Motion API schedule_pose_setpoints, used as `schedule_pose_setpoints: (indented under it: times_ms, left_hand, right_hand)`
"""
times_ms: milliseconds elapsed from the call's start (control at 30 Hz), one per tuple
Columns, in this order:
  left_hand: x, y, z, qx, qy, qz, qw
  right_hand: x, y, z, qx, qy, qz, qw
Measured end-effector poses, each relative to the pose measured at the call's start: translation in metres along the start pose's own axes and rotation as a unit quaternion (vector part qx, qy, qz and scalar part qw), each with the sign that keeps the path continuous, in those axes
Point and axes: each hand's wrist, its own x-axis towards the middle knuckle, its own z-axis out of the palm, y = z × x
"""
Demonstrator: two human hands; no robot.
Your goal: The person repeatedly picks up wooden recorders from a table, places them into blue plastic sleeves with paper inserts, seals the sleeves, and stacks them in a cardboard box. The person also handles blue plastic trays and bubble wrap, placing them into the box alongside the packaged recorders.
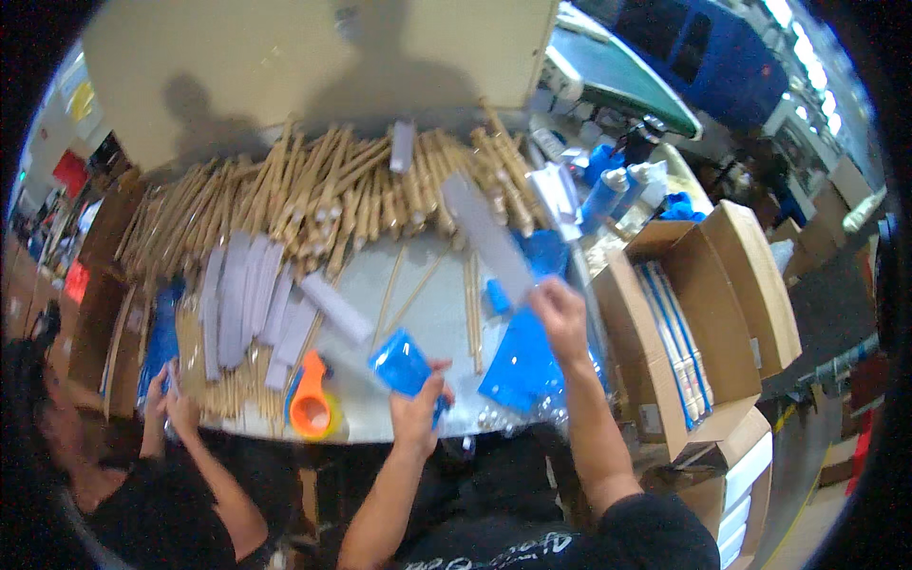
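Note:
My left hand (413, 420) grips a glossy blue plastic piece (400, 362), perhaps a folded bag, above the table's front edge. In my right hand (561, 320) is one end of a long pale-grey strip (488, 235), slanting up and left over the table. Beneath that hand lie flat blue plastic sheets (514, 360). A single grey strip (336, 308) rests on the tabletop (434, 313) beyond my left hand, beside several thin wooden sticks (472, 306). Farther left, more grey strips (246, 299) lie in an overlapping pile.
Plastic-wrapped bundles of wooden sticks (335, 185) line the table's back. An orange tape dispenser (311, 406) stands near the front edge. At left, a co-worker's hands (171, 402) hold something small. An open cardboard box (734, 306) with blue-and-white packs sits right, near spray cans (605, 194).

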Motion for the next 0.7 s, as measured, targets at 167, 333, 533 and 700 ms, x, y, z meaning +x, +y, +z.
schedule_pose_setpoints:
  times_ms: [167,333,533,700]
  left_hand:
    - [0.000,0.009,0.013,0.043,-0.092,0.050,0.994]
    - [-0.030,-0.010,0.032,0.120,-0.125,0.030,0.984]
    - [-0.014,0.013,0.021,-0.079,-0.028,0.007,0.996]
    - [0.008,0.022,0.012,-0.209,0.060,-0.005,0.976]
  right_hand:
    - [-0.108,-0.030,-0.015,0.001,-0.254,-0.033,0.967]
    - [-0.111,-0.051,-0.014,0.043,-0.229,0.071,0.970]
    - [-0.126,-0.030,-0.016,0.014,-0.089,0.083,0.992]
    - [-0.184,-0.012,-0.017,0.122,-0.153,0.310,0.930]
